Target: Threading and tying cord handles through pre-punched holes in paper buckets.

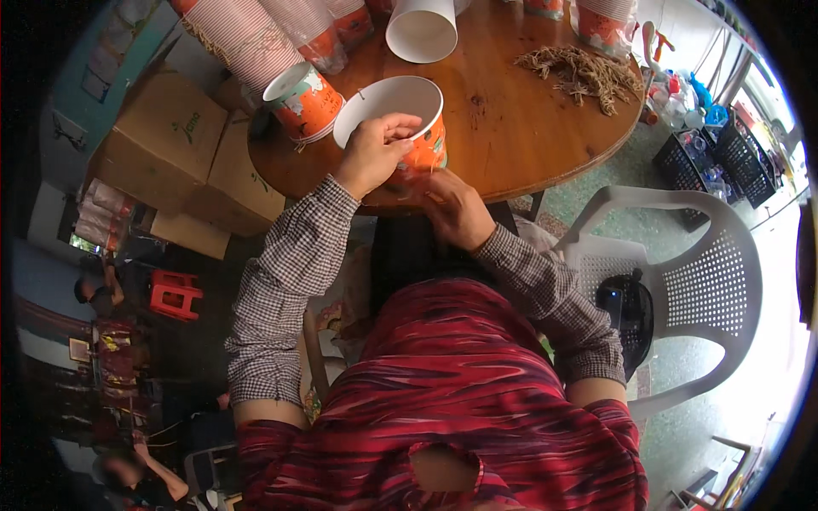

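Note:
An orange printed paper bucket (432, 146) with a white inside stands at the near edge of the round wooden table. A small piece of cord pokes up at its far left rim. My left hand (375, 153) grips the near rim, its fingers curled over the edge. Low on the bucket's near side is my right hand (460, 209), its thumb and fingers drawn together. Motion smears those fingertips, and what they hold is too small to make out. Left of the bucket, a smaller stack of printed paper buckets (308, 106) has cord hanging at its base.
Tall stacks of paper buckets (234, 38) line the far left of the table (486, 119). One white bucket (422, 34) lies on its side. A heap of tan cords (579, 72) is at right. Cardboard boxes (162, 136) stand left, a plastic chair (699, 281) right.

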Available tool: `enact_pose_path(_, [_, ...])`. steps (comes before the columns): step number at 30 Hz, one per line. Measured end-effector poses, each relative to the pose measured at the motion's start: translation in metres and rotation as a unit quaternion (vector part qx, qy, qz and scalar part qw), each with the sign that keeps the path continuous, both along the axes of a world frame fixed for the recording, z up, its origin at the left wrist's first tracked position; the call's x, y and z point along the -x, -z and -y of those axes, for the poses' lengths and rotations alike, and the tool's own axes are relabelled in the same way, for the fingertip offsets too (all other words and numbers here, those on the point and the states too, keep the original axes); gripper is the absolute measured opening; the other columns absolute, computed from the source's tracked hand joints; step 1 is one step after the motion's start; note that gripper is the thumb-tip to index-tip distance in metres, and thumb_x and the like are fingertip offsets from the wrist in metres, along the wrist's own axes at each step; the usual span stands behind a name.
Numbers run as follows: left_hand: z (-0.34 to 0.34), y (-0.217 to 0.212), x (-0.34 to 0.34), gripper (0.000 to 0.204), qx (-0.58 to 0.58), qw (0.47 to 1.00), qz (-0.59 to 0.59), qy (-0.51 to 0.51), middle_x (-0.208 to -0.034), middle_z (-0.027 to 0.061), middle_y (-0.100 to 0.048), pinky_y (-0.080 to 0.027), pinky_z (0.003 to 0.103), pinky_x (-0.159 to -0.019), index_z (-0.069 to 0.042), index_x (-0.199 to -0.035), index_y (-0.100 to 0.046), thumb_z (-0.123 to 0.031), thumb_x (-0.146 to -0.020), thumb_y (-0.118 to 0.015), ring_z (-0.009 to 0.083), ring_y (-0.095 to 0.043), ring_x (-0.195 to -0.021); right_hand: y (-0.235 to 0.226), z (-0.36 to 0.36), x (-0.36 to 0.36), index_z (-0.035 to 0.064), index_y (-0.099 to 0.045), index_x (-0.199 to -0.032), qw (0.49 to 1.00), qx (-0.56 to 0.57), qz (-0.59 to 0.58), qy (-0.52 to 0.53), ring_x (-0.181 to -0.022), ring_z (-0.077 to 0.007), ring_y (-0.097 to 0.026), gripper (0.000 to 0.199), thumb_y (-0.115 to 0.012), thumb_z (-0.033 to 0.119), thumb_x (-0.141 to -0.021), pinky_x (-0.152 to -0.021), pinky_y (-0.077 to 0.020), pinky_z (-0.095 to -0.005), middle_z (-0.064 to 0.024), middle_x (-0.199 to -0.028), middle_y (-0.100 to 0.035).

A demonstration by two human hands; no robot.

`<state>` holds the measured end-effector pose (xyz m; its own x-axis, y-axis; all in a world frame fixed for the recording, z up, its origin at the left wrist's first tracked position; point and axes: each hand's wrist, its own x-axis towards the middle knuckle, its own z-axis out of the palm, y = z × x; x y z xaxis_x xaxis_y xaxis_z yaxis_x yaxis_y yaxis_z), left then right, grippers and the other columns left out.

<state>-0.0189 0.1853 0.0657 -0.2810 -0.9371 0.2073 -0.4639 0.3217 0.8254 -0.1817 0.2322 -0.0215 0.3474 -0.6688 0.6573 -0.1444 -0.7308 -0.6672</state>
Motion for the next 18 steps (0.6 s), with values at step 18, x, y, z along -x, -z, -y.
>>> enact_pose_path(18, [-0.035,-0.001,-0.008,0.020,0.178,0.977,0.095,0.072,-0.095,0.0149,-0.067,-0.051,0.031,-0.077,-0.004,-0.102,-0.066,-0.005,-0.082,-0.060,0.0244,-0.066,-0.088,-0.134,0.091,0.100,-0.0013,-0.059,-0.095,0.936,0.165,0.262,0.165,-0.083,-0.0126,-0.058,0.010,-0.057,0.006,-0.088,-0.075,-0.0461,-0.0252,-0.0060,-0.089,-0.062])
